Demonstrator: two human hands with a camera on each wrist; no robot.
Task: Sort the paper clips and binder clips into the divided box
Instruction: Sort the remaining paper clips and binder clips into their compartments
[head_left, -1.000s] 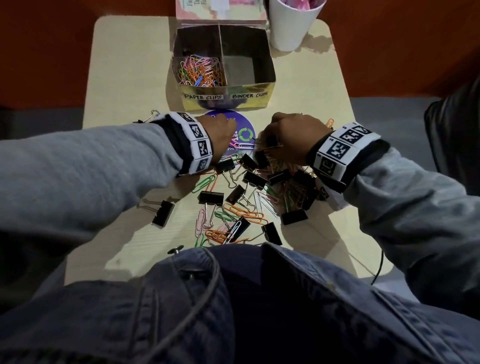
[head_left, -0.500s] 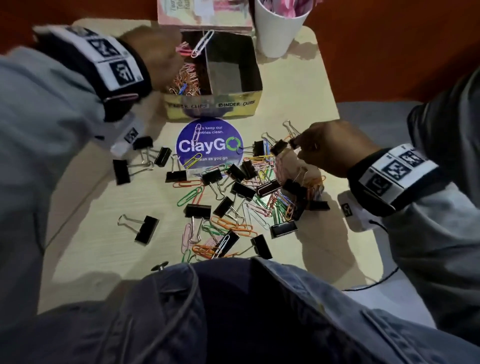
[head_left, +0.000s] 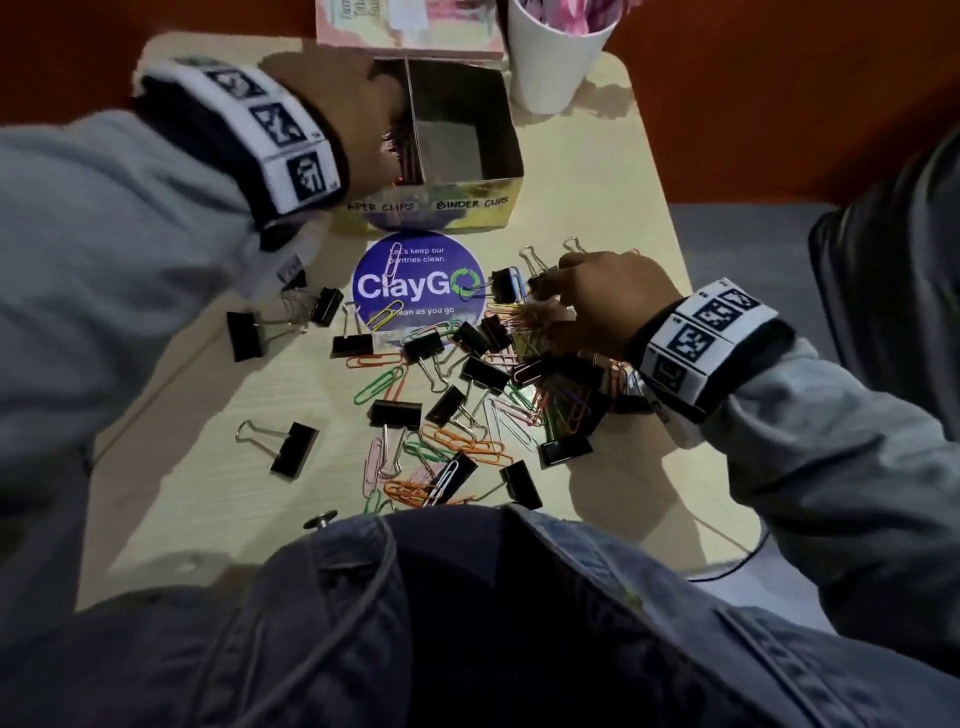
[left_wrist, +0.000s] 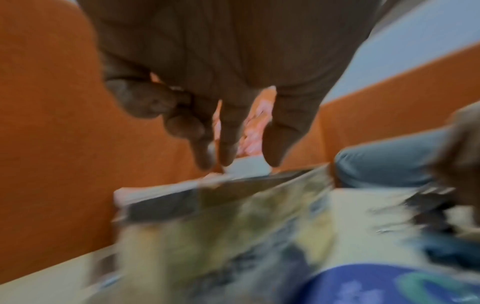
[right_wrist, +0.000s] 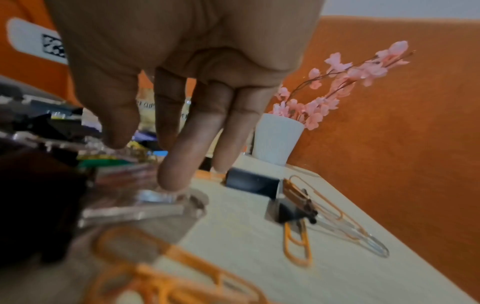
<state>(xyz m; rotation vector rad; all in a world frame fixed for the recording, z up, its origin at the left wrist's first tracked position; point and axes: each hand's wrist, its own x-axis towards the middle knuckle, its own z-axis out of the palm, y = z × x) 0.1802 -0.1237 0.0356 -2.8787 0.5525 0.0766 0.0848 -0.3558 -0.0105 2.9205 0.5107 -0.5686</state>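
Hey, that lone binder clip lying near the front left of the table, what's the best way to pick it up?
Probably by the black body of the binder clip: pinch its two long sides from above. It lies flat and apart from the pile, with bare table around it. Its wire handles point left, so the left hand, now at the box, could alternatively hook those.

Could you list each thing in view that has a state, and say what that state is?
divided box: open-topped; paper clips compartment part filled, binder clips compartment looks empty.
left hand: over the paper clips compartment, fingers hanging straight, holding nothing visible.
right hand: fingers reaching down into the pile of clips; grip unclear.
pile of clips: unsorted, scattered on the table.
white cup: upright.
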